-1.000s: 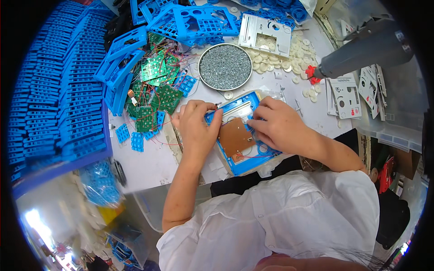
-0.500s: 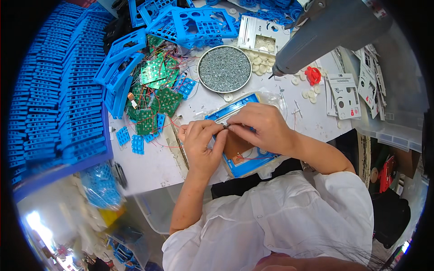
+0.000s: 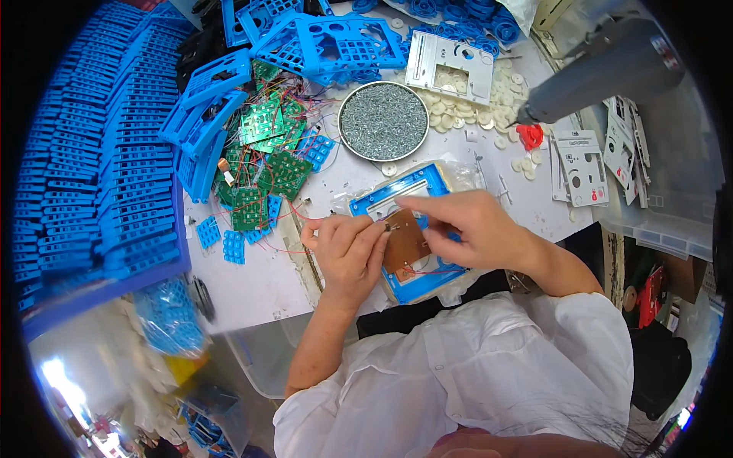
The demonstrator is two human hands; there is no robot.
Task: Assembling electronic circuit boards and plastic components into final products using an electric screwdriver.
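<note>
White shirt (image 3: 458,359) of the person in the foreground, with both bare forearms extending over the bench (image 3: 252,294). On the near part of the bench lies a blue rectangular frame (image 3: 416,288), turned slightly askew, with clear plastic along its far right corner; a brown board (image 3: 405,248) sits within it, and red wire crosses the board's near end. The left hand (image 3: 343,252) is at the frame's left side, its thumb and index finger pinched on a small dark part (image 3: 392,227) with a metallic end, held over the board. The right hand (image 3: 481,229) is above the frame's right side, its fingers parted — index finger extended to the left, thumb lower and well apart from it.

To the left of the frame, small blue keypads (image 3: 234,246) lie beside a tangle of wired green circuit boards (image 3: 284,172). Beyond the frame stands a round dish (image 3: 340,122) filled with small metal screws. Farther right are a red part (image 3: 529,137), scattered white discs (image 3: 443,114) and a grey tool (image 3: 611,72) with a narrow tip; farther back, a white panel (image 3: 469,82) and piled blue housings (image 3: 321,46).
</note>
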